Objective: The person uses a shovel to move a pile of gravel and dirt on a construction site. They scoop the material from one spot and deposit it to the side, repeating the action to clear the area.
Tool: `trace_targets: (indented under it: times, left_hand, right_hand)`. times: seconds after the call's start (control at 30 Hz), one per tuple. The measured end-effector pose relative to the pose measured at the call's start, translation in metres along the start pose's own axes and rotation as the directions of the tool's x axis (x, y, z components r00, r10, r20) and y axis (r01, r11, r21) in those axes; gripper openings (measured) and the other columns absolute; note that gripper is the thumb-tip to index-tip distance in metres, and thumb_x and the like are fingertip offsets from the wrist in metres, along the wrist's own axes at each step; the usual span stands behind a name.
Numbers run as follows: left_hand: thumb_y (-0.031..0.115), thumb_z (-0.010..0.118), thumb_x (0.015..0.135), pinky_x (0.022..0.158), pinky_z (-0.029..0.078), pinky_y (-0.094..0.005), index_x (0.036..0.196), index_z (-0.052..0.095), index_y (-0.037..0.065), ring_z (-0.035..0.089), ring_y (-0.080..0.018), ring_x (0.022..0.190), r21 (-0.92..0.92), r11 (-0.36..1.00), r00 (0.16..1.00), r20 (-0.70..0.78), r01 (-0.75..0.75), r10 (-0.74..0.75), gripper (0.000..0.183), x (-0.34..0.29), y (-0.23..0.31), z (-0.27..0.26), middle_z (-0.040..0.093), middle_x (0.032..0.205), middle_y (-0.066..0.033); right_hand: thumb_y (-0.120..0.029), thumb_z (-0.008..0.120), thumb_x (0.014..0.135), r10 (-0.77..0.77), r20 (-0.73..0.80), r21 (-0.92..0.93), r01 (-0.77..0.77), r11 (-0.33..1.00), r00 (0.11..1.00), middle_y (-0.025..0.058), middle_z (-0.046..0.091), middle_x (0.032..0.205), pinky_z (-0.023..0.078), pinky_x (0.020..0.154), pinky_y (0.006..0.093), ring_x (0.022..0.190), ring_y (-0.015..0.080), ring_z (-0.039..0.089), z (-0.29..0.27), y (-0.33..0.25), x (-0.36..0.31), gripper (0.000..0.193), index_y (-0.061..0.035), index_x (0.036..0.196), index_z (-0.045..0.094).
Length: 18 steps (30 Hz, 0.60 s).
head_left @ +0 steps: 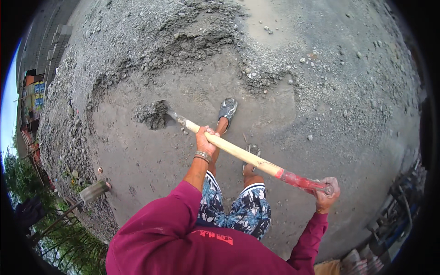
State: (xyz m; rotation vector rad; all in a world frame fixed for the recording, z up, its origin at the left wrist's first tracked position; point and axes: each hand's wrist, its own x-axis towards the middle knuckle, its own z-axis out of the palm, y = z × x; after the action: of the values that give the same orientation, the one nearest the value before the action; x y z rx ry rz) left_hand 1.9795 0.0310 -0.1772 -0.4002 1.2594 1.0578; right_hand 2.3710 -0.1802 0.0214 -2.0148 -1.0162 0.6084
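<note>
A shovel (240, 153) with a pale wooden shaft and a red handle end slants across in front of me. My left hand (207, 140) is wrapped round the shaft near its lower end, and a band circles that wrist. At the right, my right hand (326, 194) grips the red handle end. The blade is mostly hidden under a heap of wet grey gravel (152, 115), which lies on it low over the ground or touching it; I cannot tell which.
A bank of loose gravel (183, 41) curves around the far and left sides. My feet, in dark clogs (228, 108), stand on flat grey ground. A block on a pole (95, 191) is at the left, with plants behind it. Stacked clutter (394, 220) lines the right edge.
</note>
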Motion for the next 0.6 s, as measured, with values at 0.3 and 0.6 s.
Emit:
trace_targets:
  times: [0.3, 0.6]
  left_hand:
    - [0.019, 0.056, 0.071, 0.056, 0.046, -0.0348, 0.065, 0.041, 0.017, 0.044, -0.0149, 0.048, -0.127, 0.925, 0.806, -0.542, -0.357, 0.237, 0.016, -0.285, 0.084, -0.253, 0.043, 0.056, 0.0033]
    - [0.012, 0.061, 0.078, 0.066, 0.052, -0.0397, 0.081, 0.049, 0.007, 0.054, -0.0239, 0.063, -0.134, 0.938, 0.866, -0.445, -0.318, 0.23, 0.014, -0.218, 0.091, -0.281, 0.052, 0.071, -0.0073]
  right_hand:
    - [-0.023, 0.078, 0.051, -0.655, 0.496, 0.532, 0.397, 0.748, 0.57, 0.0062, 0.063, 0.066, 0.048, 0.055, 0.032, 0.055, 0.0231, 0.062, 0.046, -0.149, -0.017, 0.036, -0.007, 0.082, 0.067]
    - [-0.012, 0.076, 0.065, 0.256, 0.745, 0.05, -0.434, 0.9, 0.616, 0.0051, 0.063, 0.068, 0.048, 0.051, 0.0259, 0.054, 0.0128, 0.059, 0.08, -0.114, -0.075, 0.037, -0.0001, 0.095, 0.059]
